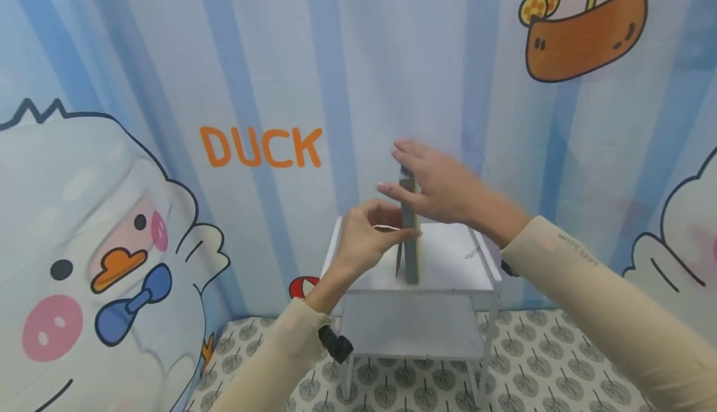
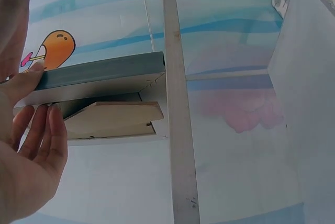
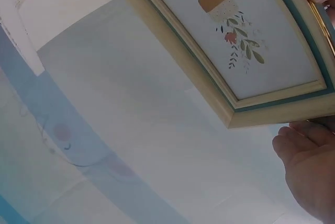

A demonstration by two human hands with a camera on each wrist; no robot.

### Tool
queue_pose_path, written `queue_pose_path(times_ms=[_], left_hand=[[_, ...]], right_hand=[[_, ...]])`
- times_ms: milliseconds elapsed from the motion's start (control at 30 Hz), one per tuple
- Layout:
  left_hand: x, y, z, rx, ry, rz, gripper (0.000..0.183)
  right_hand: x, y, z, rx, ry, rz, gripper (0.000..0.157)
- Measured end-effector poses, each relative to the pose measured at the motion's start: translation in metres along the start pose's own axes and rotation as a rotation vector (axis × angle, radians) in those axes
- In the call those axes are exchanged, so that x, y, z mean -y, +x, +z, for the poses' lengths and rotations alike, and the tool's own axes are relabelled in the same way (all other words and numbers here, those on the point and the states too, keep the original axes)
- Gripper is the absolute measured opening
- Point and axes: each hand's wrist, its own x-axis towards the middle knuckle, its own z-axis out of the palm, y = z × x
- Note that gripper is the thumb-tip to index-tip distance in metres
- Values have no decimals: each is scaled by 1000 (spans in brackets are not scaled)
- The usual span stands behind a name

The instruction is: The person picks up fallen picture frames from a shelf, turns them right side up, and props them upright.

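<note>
A picture frame [image 1: 411, 256] stands upright on a small white table, seen edge-on in the head view. Its front, in the right wrist view, has a cream and teal border [image 3: 183, 51] around a print of a potted plant. Behind it, the easel leg [image 2: 112, 119] is swung out from the back. My left hand [image 1: 364, 238] grips the near side edge, thumb on the edge and fingers [image 2: 44, 135] behind. Up at the top edge, my right hand [image 1: 439, 182] rests with straight fingers, its thumb reaching across to the back side.
The white table [image 1: 459, 262] has a lower shelf [image 1: 411, 325] and stands on a tree-patterned floor covering [image 1: 526, 350]. Close behind hangs a striped curtain [image 1: 381, 88] with cartoon ducks. A black strap [image 1: 335, 342] circles the left wrist.
</note>
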Motion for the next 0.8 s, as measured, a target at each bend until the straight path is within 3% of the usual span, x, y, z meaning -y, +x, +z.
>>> queue_pose_path(times_ms=[433, 667, 800], left_hand=[[2, 0, -1, -2, -1, 8, 33], [1, -1, -2, -2, -8, -13, 32], [1, -1, -2, -4, 1, -19, 32]], right_hand=[[-5, 6, 7, 55, 10, 9, 82], [-10, 8, 1, 61, 130, -4, 61], [-11, 11, -2, 79, 121, -26, 59]])
